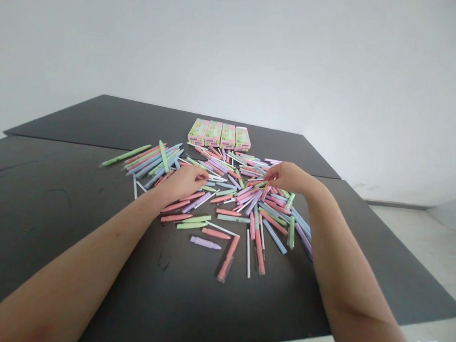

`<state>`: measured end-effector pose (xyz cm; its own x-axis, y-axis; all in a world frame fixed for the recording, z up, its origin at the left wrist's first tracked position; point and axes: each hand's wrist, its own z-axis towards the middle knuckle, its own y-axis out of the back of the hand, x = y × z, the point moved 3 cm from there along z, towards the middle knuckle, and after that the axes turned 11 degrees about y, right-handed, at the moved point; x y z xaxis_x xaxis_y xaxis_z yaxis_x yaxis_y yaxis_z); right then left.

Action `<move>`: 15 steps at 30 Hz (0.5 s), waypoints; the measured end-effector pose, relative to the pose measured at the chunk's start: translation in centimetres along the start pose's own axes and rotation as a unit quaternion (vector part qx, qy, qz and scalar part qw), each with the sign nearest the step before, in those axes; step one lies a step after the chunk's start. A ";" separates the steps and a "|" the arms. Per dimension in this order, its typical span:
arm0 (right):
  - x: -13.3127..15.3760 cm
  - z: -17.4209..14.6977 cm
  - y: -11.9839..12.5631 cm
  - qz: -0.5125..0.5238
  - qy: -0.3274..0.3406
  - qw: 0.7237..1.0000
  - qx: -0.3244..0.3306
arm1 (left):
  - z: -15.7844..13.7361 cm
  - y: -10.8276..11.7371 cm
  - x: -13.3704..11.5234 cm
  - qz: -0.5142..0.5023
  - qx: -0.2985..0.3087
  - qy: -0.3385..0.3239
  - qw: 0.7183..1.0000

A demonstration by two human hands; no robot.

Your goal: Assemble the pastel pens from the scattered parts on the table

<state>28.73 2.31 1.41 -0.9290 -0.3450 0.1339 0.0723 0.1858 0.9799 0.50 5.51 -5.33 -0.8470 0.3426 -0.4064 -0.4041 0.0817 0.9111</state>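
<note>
Pastel pen parts in pink, green, blue and purple lie in a loose heap on the dark table, with thin white refills among them. At the heap's left side my left hand (187,182) is closed, thumb and fingers pressed together. White refills (219,179) sit right by its fingertips; whether one is pinched cannot be made out. Over the right part of the heap, my right hand (288,176) pinches downward close to a green piece (260,184). What its fingers hold is too small to tell. Nearer me lie a purple barrel (205,242) and a coral capped piece (228,259).
Several pink-and-green boxes (213,133) stand in a row behind the heap. To the left is a pile of longer pens (153,160), one green pen (126,155) sticking out. The dark table (53,183) has a seam across it, and a white wall rises behind.
</note>
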 end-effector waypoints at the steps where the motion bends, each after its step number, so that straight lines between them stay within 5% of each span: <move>1: -0.1 -0.2 0.0 -0.005 0.002 1.000 0.027 | -0.1 0.0 -0.1 0.001 0.000 -0.001 1.000; 7: -0.5 -1.4 -1.8 0.089 -0.048 0.970 0.223 | -0.3 0.4 -0.8 0.008 0.003 0.002 1.000; 15: 0.8 -0.9 -2.6 0.088 -0.048 0.967 0.235 | -0.5 0.5 -1.1 0.014 0.021 0.008 1.000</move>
<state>28.15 0.69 -0.91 -0.9481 -0.1875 0.2569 0.0806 0.6397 0.7644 1.08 4.75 -4.45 -0.8634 0.3312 -0.3806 -0.3649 0.1109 0.9244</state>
